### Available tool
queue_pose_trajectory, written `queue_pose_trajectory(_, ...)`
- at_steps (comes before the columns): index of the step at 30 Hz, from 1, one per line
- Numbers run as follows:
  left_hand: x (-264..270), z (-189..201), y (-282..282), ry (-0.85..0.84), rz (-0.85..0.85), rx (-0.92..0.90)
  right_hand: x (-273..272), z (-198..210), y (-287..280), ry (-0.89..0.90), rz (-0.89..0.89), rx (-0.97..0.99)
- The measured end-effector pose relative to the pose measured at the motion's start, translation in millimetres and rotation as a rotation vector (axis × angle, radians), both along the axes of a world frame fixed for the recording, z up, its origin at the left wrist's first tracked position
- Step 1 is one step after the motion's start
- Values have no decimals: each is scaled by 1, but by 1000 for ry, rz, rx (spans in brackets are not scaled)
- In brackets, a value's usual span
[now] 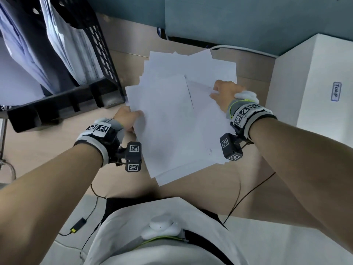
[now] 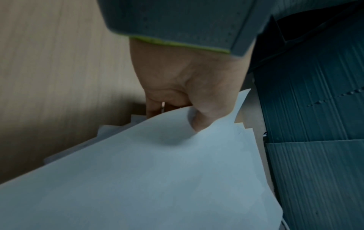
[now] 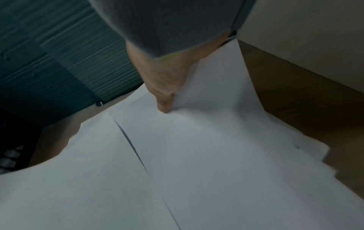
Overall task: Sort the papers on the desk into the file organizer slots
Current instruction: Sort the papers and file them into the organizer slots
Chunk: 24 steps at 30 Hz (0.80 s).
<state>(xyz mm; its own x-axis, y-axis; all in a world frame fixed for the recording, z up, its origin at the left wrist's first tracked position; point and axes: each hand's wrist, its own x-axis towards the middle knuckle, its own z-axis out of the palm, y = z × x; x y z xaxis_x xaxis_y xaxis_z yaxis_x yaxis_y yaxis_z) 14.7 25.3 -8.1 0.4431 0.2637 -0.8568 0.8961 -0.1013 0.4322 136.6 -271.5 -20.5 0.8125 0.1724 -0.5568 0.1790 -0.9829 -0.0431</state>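
Note:
A loose, fanned pile of white papers (image 1: pixel 172 104) lies in the middle of the wooden desk (image 1: pixel 57 146). My left hand (image 1: pixel 128 119) grips the pile's left edge, thumb on top of the sheets (image 2: pixel 157 171) and fingers (image 2: pixel 155 109) curled beneath. My right hand (image 1: pixel 221 94) pinches the right side of the papers (image 3: pixel 197 147), its thumb (image 3: pixel 164 102) pressed on the top sheet and the other fingers hidden under it. The black mesh file organizer (image 1: pixel 91 60) stands at the far left, its slots holding several papers.
A white box (image 1: pixel 315 88) stands on the right, close to my right wrist. A grey-blue partition (image 1: pixel 229 22) closes the back of the desk. Thin black cables (image 1: pixel 248 194) hang off the near edge.

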Motion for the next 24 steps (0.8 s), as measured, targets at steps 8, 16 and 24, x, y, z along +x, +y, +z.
queue_pose_trajectory(8, -7, 27, -3, -53, 63, 14, -49, 56, -20, 16, -101, 74)
queue_pose_trajectory(16, -13, 41, -9, -121, 138, -66, -89, 83, 0, -3, -266, 574)
queue_pose_trajectory(24, -39, 46, -14, -221, 131, -233, -162, 59, 62, 282, 56, 515)
